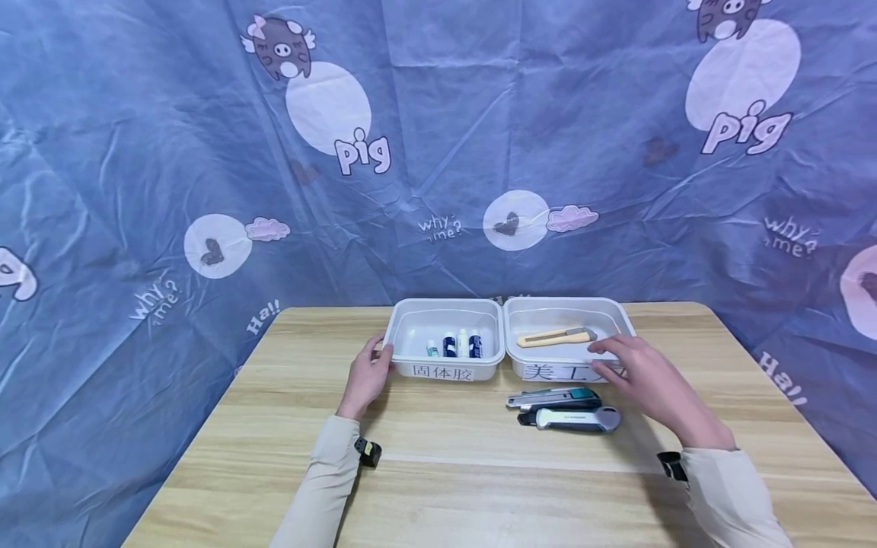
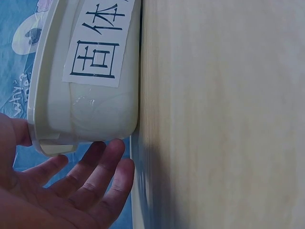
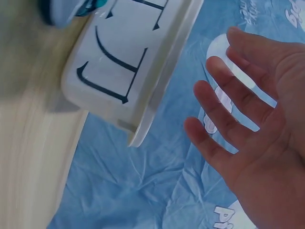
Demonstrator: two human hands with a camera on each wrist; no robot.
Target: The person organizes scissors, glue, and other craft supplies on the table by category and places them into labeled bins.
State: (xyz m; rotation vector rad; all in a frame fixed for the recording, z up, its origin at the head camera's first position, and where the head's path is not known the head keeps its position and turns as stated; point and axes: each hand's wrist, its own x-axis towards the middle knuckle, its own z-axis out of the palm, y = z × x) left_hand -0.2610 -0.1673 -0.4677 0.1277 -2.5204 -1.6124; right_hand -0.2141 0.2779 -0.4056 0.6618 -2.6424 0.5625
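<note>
My left hand (image 1: 368, 378) is at the left end of a white plastic bin (image 2: 100, 114), its thumb at the rim and its loosely bent fingertips against the end wall. Glue sticks (image 1: 449, 345) stand inside that bin. To its right, a second white bin (image 3: 112, 107) holds a yellow utility knife (image 1: 556, 337). Over this bin's right front corner hovers my right hand (image 1: 647, 380), fingers spread and nothing between them; the right wrist view shows it apart from the rim. In front lie a silver and teal utility knife (image 1: 553, 397) and a grey and black one (image 1: 578, 419).
Both bins stand side by side near the back edge of a wooden table (image 1: 452, 487). Paper labels (image 1: 443, 372) with Chinese characters are on their front walls. A blue printed cloth (image 1: 438, 152) hangs right behind the table.
</note>
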